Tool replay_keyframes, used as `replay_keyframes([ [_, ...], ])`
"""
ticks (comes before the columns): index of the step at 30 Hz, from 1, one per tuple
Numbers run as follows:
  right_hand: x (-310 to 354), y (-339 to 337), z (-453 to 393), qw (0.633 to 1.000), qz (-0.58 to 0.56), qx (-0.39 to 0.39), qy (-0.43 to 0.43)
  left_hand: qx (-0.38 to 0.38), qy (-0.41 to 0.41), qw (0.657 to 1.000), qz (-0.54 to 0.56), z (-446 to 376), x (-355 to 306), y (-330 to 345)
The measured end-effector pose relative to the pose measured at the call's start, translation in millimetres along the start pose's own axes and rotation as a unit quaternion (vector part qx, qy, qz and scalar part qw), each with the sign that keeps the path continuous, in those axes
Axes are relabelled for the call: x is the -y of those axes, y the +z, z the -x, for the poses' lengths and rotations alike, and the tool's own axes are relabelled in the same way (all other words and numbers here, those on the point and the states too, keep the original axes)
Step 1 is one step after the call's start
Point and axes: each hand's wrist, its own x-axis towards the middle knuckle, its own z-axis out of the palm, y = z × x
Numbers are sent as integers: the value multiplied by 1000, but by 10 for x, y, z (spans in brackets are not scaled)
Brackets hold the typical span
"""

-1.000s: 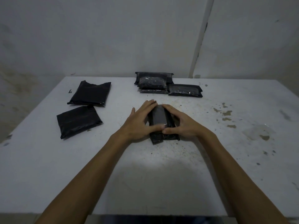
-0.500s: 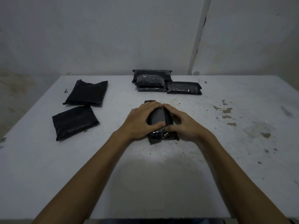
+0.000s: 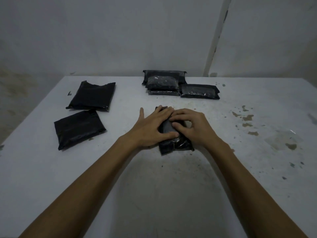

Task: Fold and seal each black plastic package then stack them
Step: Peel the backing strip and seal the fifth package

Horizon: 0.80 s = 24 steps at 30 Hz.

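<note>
The sealing step looks in hand: the left hand (image 3: 151, 127) lies with flat, spread fingers on the folded package (image 3: 171, 134), the right hand (image 3: 192, 127) presses it with curled fingers; next, likely lifting it to the stack (image 3: 163, 83) beyond the fingertips.

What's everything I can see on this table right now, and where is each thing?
package being folded: one, black, table centre, under both hands
unfolded packages: two, black, left side; far one, near one
finished stack: several, black, far edge; exact count unclear
single sealed package: one, black, right of the stack, touching it
table: one, white, stained on the right
wall: grey-white, behind the table
left hand: one, fingers flat, pressing the package
right hand: one, fingers curled, fingertips pressing the package's fold
</note>
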Motion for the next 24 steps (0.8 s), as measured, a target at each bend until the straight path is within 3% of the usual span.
replay_keyframes([
  [9,-6,63,79,996,-57,-18,64,54,-13,997,-50,-7,-97,-96],
  [16,198,-39,88,996,-6,0,88,1,-18,997,71,57,-61,-291],
  [20,288,-23,112,991,102,18,86,-30,-55,998,-9,178,-116,-538],
  [24,348,140,219,979,190,-61,24,-109,-54,984,-128,353,-375,-373],
])
